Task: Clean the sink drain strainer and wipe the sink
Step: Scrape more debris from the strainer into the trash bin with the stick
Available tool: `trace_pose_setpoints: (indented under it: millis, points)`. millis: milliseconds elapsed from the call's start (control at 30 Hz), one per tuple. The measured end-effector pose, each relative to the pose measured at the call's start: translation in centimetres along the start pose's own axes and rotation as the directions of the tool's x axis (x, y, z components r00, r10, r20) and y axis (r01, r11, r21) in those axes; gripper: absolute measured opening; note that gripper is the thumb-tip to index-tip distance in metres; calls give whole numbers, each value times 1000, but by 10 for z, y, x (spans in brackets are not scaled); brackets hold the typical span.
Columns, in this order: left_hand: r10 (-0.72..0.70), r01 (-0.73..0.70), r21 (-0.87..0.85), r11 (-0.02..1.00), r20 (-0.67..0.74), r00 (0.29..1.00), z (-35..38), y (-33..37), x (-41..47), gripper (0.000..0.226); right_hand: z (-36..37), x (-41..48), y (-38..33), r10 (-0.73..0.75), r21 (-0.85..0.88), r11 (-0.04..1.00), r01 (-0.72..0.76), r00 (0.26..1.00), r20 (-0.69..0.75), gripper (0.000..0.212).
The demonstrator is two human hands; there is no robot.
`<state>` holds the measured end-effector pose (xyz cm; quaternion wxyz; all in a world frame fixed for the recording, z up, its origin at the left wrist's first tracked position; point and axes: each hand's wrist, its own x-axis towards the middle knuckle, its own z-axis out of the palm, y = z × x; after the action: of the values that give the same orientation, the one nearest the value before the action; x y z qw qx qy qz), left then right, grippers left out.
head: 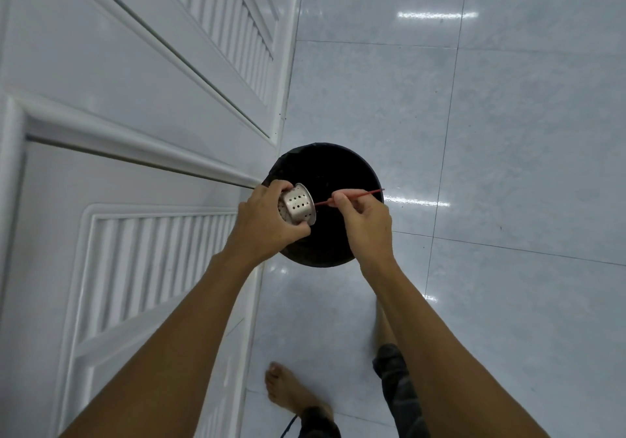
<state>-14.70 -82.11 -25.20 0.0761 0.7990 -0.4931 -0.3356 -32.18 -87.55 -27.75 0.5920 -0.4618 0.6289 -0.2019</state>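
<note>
A metal cup-shaped drain strainer [298, 204] with round holes in its wall is tipped on its side above a black round trash bin [342, 170]. My left hand [267, 224] grips the strainer from its left side. My right hand [366, 224] pinches a thin red stick [359, 196], whose left tip reaches toward the strainer's open mouth. Both hands hover over the bin's dark opening. The sink is not in view.
White louvred cabinet doors [135, 132] fill the left side, right next to the bin. Glossy pale floor tiles [491, 98] spread to the right and behind. My bare feet [291, 393] stand on the floor below the bin.
</note>
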Motion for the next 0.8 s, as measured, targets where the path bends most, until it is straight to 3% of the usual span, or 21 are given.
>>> trace_pose_setpoints:
  millis: [100, 200, 300, 433, 600, 667, 733, 800]
  points:
    - [16, -15, -12, 1000, 65, 998, -2, 0, 6, 73, 3, 1, 4, 43, 39, 998, -49, 990, 137, 16]
    - [51, -50, -19, 999, 45, 998, -2, 2, 12, 73, 3, 2, 10, 68, -17, 998, -68, 996, 53, 19]
    - [41, -40, -30, 999, 39, 998, -1, 4, 15, 73, -2, 5, 9, 108, 124, 987, -106, 994, -6, 14]
    - [94, -91, -108, 990, 25, 995, -1, 10, 18, 73, -5, 3, 8, 197, 274, 935, -225, 972, 125, 17]
    - [115, -114, -150, 982, 2, 993, -7, 12, 18, 71, -12, 7, 8, 119, 241, 963, -119, 993, 17, 20]
    - [101, -100, -155, 983, -1, 995, -8, 12, 18, 70, -15, 8, 7, 89, 279, 953, -115, 990, 107, 18]
    - [101, -98, -163, 982, 8, 995, -9, 13, 18, 70, -13, 5, 8, 51, 179, 980, -84, 982, 180, 17]
    - [102, -98, -160, 982, 18, 995, -9, 14, 17, 69, -11, 3, 10, 23, 114, 993, -34, 996, 92, 18]
